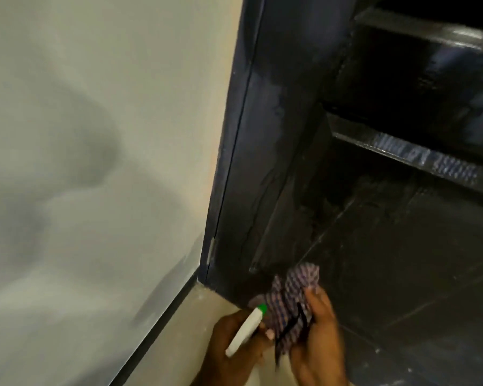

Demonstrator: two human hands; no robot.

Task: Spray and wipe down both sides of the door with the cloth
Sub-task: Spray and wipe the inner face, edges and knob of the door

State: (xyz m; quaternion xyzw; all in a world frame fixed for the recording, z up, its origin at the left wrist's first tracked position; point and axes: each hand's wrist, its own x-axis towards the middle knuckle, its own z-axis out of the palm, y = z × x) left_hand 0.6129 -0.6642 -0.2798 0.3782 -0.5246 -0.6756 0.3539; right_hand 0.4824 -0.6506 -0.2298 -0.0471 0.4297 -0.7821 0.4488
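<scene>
Beside dark door [268, 162], crumpled checked cloth [293, 299]

Whole shot's motion-smeared, so the lettering on the dark step [426, 160] is unreadable, the spray bottle [244, 331] body is hidden inside the left hand [234, 346], and both wrists get chopped off by the bottom edge.

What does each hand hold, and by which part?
Left hand grips the spray bottle around its head; right hand holds the bunched checked cloth at its lower part.
</scene>
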